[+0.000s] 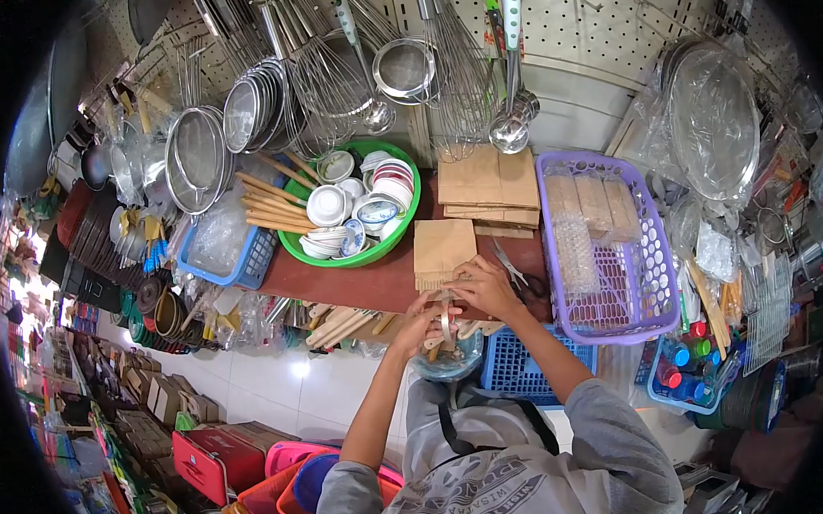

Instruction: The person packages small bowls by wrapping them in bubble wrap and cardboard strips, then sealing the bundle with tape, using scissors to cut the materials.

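Note:
My left hand (417, 326) is closed around what looks like a roll of tape (446, 321), held edge-on over the front edge of the reddish-brown shelf. Close beside it, my right hand (485, 289) has its fingers bent and pressed together at the top of the roll; what they pinch is too small to make out. Just beyond both hands lies a brown paper packet (444, 247). Scissors (510, 264) rest on the shelf to the right of the packet. Below the hands is a bowl-shaped container (453, 364), partly hidden.
A green basin (375, 255) of small bowls and wooden rolling pins stands left, and a purple basket (614, 333) of wrapped packs right. Stacked brown paper (488, 177) lies at the back. Whisks (319, 79) and strainers (198, 156) hang above. A blue basket (510, 362) sits below the shelf.

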A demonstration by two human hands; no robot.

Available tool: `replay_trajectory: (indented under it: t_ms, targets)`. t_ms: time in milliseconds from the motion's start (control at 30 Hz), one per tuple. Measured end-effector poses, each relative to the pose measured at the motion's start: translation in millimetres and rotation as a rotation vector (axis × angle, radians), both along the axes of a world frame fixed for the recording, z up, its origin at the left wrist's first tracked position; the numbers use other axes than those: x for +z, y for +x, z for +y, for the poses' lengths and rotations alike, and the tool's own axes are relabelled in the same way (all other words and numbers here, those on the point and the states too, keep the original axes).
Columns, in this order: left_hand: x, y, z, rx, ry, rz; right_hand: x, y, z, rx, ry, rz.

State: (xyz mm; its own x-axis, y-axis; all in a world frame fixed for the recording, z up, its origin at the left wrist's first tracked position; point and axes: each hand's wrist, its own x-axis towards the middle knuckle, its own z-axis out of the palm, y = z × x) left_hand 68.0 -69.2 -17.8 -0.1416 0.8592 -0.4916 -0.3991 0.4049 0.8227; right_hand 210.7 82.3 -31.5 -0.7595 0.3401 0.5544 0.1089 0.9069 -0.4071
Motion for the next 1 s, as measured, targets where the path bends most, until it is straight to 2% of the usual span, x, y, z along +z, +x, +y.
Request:
replay_trajectory:
  t_ms: [267,1000]
  targets:
    - [1,-1,3,0.02,0.025,-0.057,-1,-3,1,-0.009,-0.01,-0.002]
    - [1,-2,2,0.038,-0.026,-0.027,5,-1,-5,-0.043,-0.058,-0.029]
